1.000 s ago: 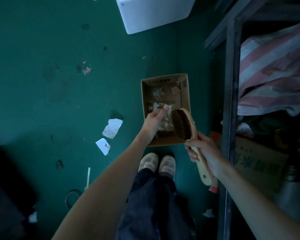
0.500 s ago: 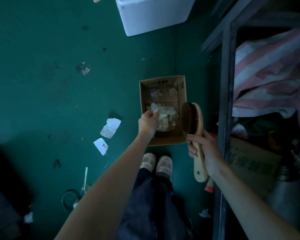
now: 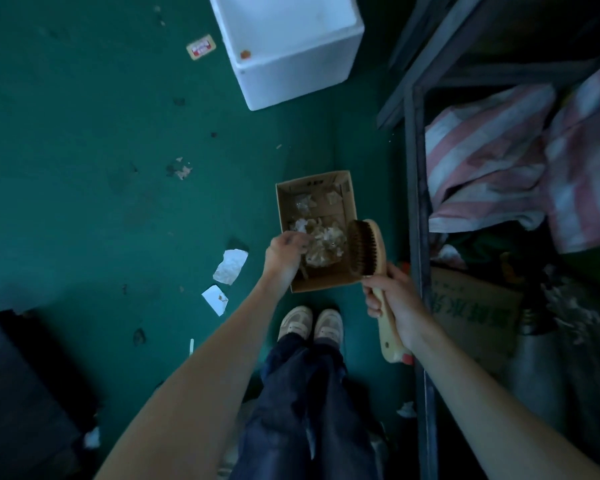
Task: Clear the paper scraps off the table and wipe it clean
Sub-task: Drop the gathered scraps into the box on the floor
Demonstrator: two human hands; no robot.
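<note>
The left hand (image 3: 284, 252) is extended over the near-left edge of the open cardboard box (image 3: 317, 233), which stands on the green floor (image 3: 101, 168) just ahead of the person's shoes (image 3: 310, 323). Its fingers are curled downward over the box interior; whether they grip anything cannot be told, since the fingertips merge with the crumpled paper scraps (image 3: 323, 242) piled directly to their right inside the box.

The right hand (image 3: 392, 299) is closed in a full fist around the wooden handle of a scrub brush (image 3: 366, 249). The brush head projects ahead of the hand, bristles facing left toward the box, and overlaps the box's right wall (contact with the wall cannot be confirmed). The handle end protrudes behind the hand, toward the person.

Two loose white paper pieces (image 3: 231, 266) lie on the floor to the left of the left hand, apart from the box. A white foam container (image 3: 291, 57) stands well ahead of both hands. A dark metal rack (image 3: 414, 237) runs immediately to the right of the right hand, holding a striped pink-and-white cloth (image 3: 499, 161).
</note>
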